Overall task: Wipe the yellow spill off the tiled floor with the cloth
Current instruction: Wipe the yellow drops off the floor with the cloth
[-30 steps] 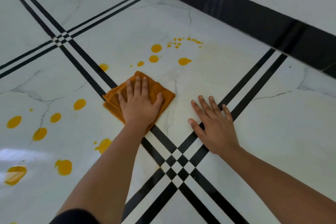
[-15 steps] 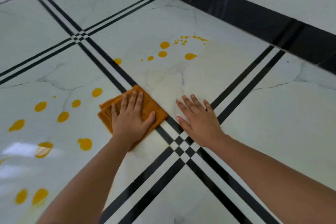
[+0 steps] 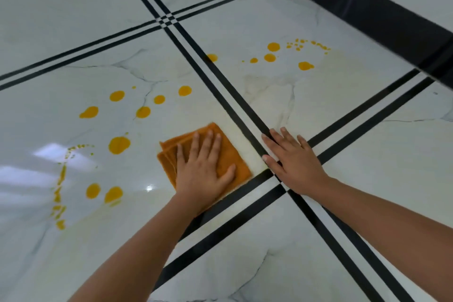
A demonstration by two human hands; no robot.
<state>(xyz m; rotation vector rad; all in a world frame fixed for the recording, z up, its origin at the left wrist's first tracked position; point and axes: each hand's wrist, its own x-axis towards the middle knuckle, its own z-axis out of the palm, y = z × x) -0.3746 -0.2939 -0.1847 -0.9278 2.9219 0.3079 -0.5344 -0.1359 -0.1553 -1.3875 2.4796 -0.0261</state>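
Left hand (image 3: 201,174) flat, palm down, on the folded orange cloth (image 3: 232,157), fingers spread and straight, thumb out to the right; grip open, pressing rather than clasping. Left forearm stretched in from the bottom edge. Right hand (image 3: 296,164) likewise flat and open on the tiled floor (image 3: 367,159), holding nothing, fingers fanned over the crossing of the black stripes (image 3: 362,110), just right of the cloth. One cloth, lying on the tile left of that crossing, its right corner touching a black stripe. Two hands. Yellow spill (image 3: 119,144) in two groups: roughly ten larger drops plus a thin streak on the tile left of the cloth, and five larger drops with a scatter of tiny ones on the far tile toward the black skirting (image 3: 382,10).
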